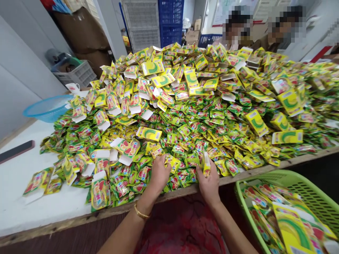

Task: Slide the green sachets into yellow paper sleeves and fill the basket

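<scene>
My right hand [209,180] is closed around a small yellow box [206,165] with a white open flap, held upright at the table's front edge. To its left, my left hand [159,173] has its fingers closed at a yellow sachet [173,163] lying over the pile. Green and yellow sachets [185,130] spread in a heap around both hands. Behind them rises a mound of yellow boxes [190,78], several with open white flaps. A yellow box [149,134] lies on the sachets beyond my left hand.
A green basket [312,187] holding boxes stands below the table edge at right. On the white table [18,211] at left are a blue basin [47,107] and a dark phone [17,151]. Crates [171,21] and two people are at the back.
</scene>
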`<state>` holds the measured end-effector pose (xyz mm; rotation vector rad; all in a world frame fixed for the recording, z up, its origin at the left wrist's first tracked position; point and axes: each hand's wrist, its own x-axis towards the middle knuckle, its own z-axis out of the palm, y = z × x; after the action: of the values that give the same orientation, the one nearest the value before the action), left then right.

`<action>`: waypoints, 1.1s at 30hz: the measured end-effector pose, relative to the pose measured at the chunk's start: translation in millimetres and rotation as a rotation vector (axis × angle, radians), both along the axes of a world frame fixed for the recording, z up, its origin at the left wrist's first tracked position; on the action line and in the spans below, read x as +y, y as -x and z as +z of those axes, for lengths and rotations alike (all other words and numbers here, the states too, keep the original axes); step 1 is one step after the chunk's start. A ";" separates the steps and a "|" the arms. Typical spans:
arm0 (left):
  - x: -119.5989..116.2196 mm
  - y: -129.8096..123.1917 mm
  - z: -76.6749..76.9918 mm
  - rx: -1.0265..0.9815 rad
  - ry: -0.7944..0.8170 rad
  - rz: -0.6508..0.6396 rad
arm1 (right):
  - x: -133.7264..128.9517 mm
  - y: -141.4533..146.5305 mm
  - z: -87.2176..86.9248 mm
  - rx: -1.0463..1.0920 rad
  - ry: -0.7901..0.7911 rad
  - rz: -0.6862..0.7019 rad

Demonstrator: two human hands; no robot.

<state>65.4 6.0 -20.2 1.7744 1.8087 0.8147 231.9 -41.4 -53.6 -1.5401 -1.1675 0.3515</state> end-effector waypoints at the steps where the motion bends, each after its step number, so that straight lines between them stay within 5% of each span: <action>1: 0.3 0.0 -0.6 0.057 0.009 -0.014 | -0.4 0.0 0.2 -0.025 -0.009 0.001; 6: -3.0 -1.7 5.8 0.195 0.099 -0.067 | 1.4 3.4 1.5 -0.305 -0.130 0.045; 10: -9.3 -9.2 8.4 0.153 0.004 -0.091 | 1.5 6.5 3.8 -0.535 -0.157 0.087; 17: -7.8 33.0 25.5 -0.578 -0.007 0.124 | 0.5 21.4 14.1 -0.847 -0.116 0.236; 20: -12.1 43.1 39.0 -0.806 -0.007 0.111 | 7.4 35.9 17.4 -0.889 -0.125 0.315; 28: -14.1 34.4 38.7 -0.324 -0.186 0.122 | 20.3 60.4 16.7 -0.911 -0.087 0.377; 33: -9.7 26.5 31.8 -0.272 -0.199 0.036 | 20.6 59.7 13.4 -0.868 -0.065 0.386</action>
<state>38.9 -3.7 11.5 1.6565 1.6323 1.2237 172.1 -20.7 -40.3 -1.4278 -2.1371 -0.1404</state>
